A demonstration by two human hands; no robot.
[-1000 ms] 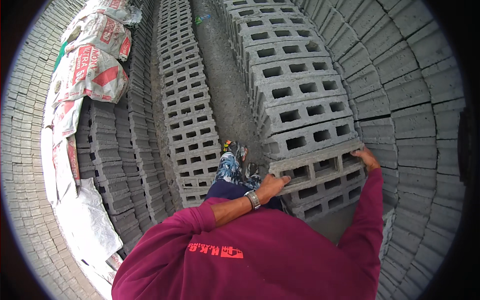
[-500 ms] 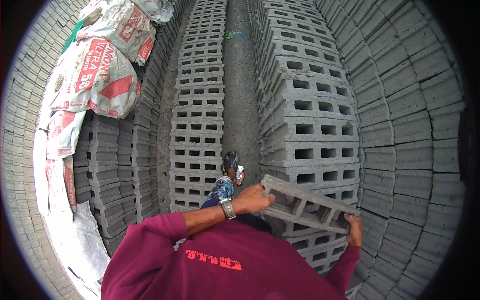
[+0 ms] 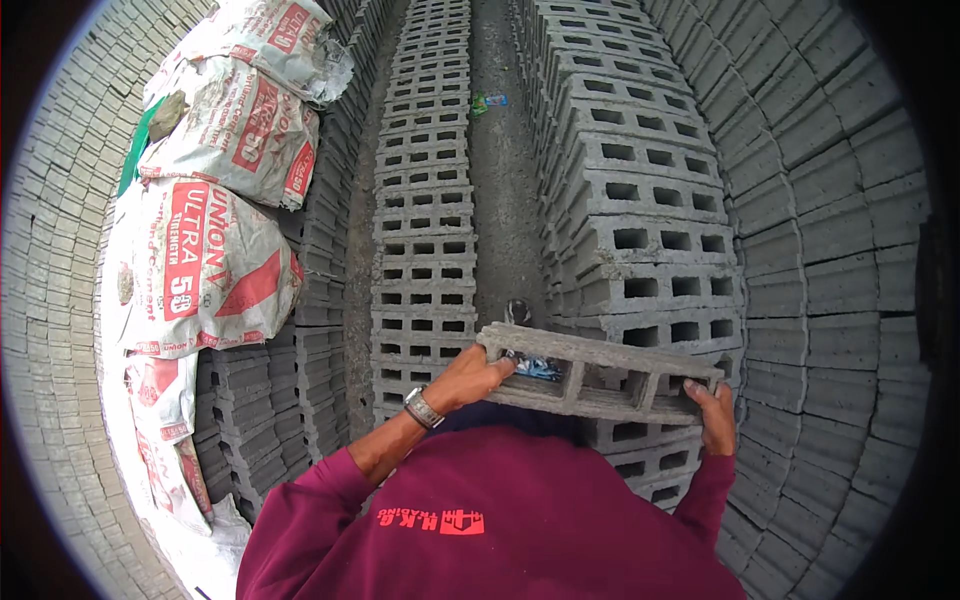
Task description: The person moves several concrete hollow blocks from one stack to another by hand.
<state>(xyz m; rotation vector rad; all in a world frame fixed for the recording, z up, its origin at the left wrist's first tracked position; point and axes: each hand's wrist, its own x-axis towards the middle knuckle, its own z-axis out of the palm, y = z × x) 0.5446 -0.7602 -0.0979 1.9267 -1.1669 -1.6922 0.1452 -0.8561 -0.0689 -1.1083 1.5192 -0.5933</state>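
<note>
A grey concrete hollow block [image 3: 577, 383] is held up in front of my body, its hollow cells turned toward me. My left hand [image 3: 466, 380], with a metal watch on the wrist, grips its left end, the thumb hooked into the end cell. My right hand [image 3: 715, 412] holds the right end, thumb over the edge into the last cell. The block tilts slightly down to the right. Through its left cell shows patterned blue cloth. Just beyond the block, part of a shoe [image 3: 518, 312] is visible on the path.
A low row of hollow blocks [image 3: 423, 248] runs ahead on the left, with a taller stack [image 3: 662, 240] on the right. A narrow path [image 3: 497, 200] lies between, with small litter [image 3: 490, 102]. White-and-red cement sacks [image 3: 215, 265] cover stacks at far left. A block wall [image 3: 830, 220] stands at far right.
The block has shifted left, away from the right-hand stack, and has come closer to level. Both hands have kept hold of it. My view has shifted, so the stacks sit farther right.
</note>
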